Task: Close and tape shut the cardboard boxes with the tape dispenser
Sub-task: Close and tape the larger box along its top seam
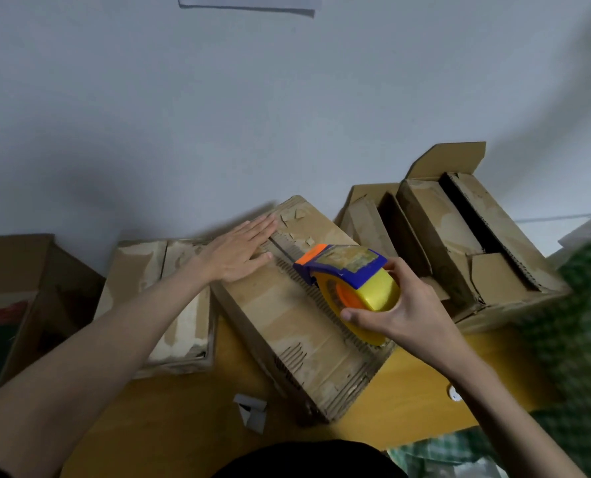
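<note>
At the far left stands an open box [18, 298], and beside it a flatter box [170, 305] with its flaps down. Next comes the left hand [239, 251] — fingers straight, palm pressed flat on the far end of the middle box [297, 315], holding the flaps closed. That box lies on the wooden table [408, 391] with its long axis running from near right to far left, and the seam runs the same way. The right hand [404, 312] grips the yellow and blue tape dispenser [349, 281], which sits on the seam about midway, its orange front pointing up the seam toward the left hand. So the run of tape likely follows that line — the right hand does the travelling. Further right, two boxes [459, 243] still stand open.
</note>
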`<state>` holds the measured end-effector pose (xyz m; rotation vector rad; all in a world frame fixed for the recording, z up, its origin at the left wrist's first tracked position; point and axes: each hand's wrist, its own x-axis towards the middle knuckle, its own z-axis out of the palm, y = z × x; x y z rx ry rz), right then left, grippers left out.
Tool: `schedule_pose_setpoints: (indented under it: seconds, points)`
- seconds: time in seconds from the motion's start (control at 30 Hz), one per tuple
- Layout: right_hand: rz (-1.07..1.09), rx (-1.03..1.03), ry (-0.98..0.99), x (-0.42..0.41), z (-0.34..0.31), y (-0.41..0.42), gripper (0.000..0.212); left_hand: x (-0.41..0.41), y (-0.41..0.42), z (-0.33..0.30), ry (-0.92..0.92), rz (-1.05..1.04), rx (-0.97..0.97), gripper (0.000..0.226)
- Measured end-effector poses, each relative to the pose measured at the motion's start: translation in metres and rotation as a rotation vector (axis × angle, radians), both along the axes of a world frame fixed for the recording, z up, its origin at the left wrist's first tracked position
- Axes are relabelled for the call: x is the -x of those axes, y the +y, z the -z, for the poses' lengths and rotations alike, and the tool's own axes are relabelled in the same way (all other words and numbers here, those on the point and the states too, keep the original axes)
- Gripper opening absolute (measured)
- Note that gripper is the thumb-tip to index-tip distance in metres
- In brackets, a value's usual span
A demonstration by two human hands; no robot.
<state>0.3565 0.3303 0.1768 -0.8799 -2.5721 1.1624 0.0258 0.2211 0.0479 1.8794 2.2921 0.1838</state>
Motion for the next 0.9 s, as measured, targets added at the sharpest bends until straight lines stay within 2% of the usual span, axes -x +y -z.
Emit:
schedule_pose_setpoints:
  seconds: [0.17, 0.43, 0.63, 0.9]
  points:
    - [0.023, -0.016, 0.02, -0.018, -0.005, -0.006, 0.082, -0.002, 0.001, -0.002, -0.024, -0.003, 0.013, 0.083]
    - [0.069, -0.017, 0.043, -0.053, -0.004, -0.02, 0.086, 0.0, 0.001, -0.002, -0.007, -0.01, 0.045, 0.071]
    - [0.117, 0.012, 0.077, -0.071, 0.003, -0.032, 0.084, -0.001, 0.001, -0.002, -0.006, -0.008, 0.089, 0.072]
    - [0.187, 0.065, 0.095, -0.105, 0.005, -0.032, 0.074, -0.003, -0.001, -0.006, -0.024, 0.005, 0.076, 0.065]
